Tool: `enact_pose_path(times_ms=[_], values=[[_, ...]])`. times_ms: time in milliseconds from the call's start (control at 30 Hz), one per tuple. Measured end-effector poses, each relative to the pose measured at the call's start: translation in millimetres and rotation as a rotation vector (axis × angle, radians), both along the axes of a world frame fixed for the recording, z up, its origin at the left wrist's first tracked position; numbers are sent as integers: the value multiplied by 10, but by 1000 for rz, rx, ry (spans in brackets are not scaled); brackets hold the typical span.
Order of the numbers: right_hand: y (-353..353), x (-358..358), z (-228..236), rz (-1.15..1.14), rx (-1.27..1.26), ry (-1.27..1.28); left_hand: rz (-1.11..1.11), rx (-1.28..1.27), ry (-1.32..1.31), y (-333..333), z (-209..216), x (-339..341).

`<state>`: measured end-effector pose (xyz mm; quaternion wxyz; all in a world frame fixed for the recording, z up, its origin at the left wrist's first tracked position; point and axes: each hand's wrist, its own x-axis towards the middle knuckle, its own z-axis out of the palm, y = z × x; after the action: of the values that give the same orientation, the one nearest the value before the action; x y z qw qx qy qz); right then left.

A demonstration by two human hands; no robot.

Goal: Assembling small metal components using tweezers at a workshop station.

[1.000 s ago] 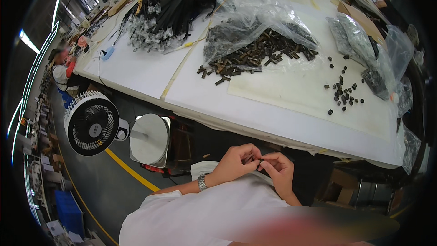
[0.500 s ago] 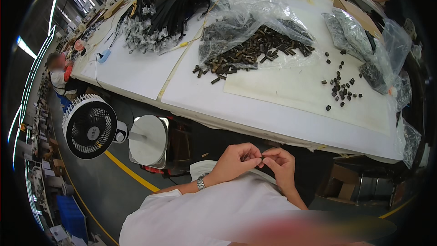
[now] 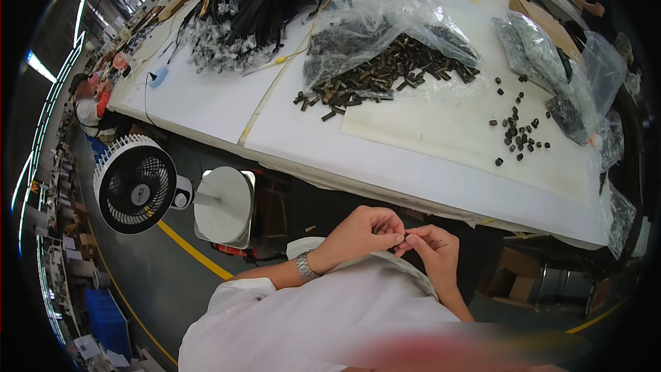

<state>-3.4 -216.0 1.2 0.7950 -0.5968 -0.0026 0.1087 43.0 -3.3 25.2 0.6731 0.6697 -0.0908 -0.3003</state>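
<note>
Close to my body, below the table's near edge, both hands work with their fingertips together. My left hand (image 3: 365, 234), with a metal watch on its wrist, is closed in a pinch. My right hand (image 3: 438, 251) pinches from the other side, thumb against fingers. Between the fingertips shows a tiny dark piece (image 3: 405, 237), mostly covered by them; its exact kind cannot be made out. On the table ahead, a heap of short dark tube-like pieces (image 3: 375, 80) spills from a clear plastic bag (image 3: 385, 0). Several smaller dark pieces (image 3: 516, 131) are scattered at the right.
Bundled black straps (image 3: 258, 14) with clear-wrapped ends lie on the white table (image 3: 310, 158) at the far left. Filled plastic bags (image 3: 530, 48) rest at the right. A white fan (image 3: 138, 182) stands left of me. Cardboard boxes (image 3: 516, 275) sit under the table. Other people work farther off.
Both hands have shifted slightly to the right, still fingertip to fingertip. My left hand is raised a little, with its fingers more bent. The things on the table look unchanged.
</note>
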Motion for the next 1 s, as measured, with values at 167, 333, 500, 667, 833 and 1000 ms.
enact_pose_path(times_ms=[167,333,500,667,833,1000], values=[[46,-37,85,-24,-92,8,-18,-58,78,39,-20,68],[58,-63,220,-24,-194,-18,-2,-85,114,66,2,54],[18,-59,312,77,-176,-59,-168,-83,173,147,66,183],[-16,-6,361,96,-197,-67,-146,-123,140,82,99,184],[-28,-81,363,41,-148,-16,-138,-126,65,51,43,78],[-28,25,336,-147,-83,-14,-24,164,-390,36,190,55]])
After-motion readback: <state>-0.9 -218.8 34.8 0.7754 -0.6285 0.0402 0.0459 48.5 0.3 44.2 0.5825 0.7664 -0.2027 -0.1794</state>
